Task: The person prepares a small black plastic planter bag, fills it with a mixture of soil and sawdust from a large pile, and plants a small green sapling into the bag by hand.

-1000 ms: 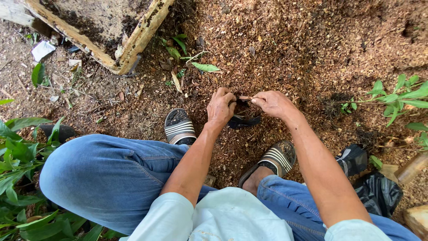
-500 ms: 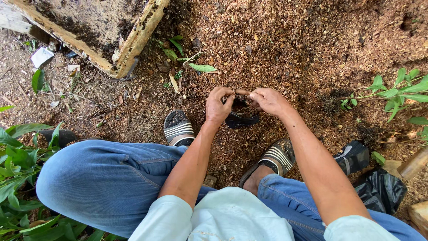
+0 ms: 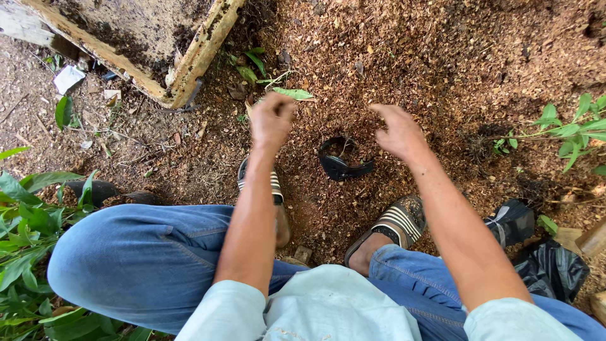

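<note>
While half a second ago both hands were pressed together over the small black plastic nursery bag (image 3: 341, 159), they have now lifted off it and drawn apart, leaving it uncovered on the brown, chip-strewn soil (image 3: 442, 57). That bag sits open-mouthed between the two hands, just beyond the person's feet, with its rim curled and a flap of plastic trailing toward the right. The left hand (image 3: 271, 119) hangs above the ground to the left of the bag, fingers curled loosely inward into a narrow, half-closed fist; whether it holds a pinch of soil I cannot tell. The right hand (image 3: 399, 131) hovers just right of the bag, fingers bent and slightly spread, gripping nothing visible. Neither hand touches the bag.

Below them, the striped slip-on sandals (image 3: 399, 222) rest on the soil, and the blue denim knees (image 3: 145, 265) fill the lower part of the view as before. A pale slab with a yellowish edge (image 3: 189, 57) lies at the upper left, a fallen green leaf (image 3: 293, 93) just past the left hand. Crumpled black plastic bags (image 3: 549, 268) lie at the lower right, and green leafy plants (image 3: 571, 129) grow at the right edge
</note>
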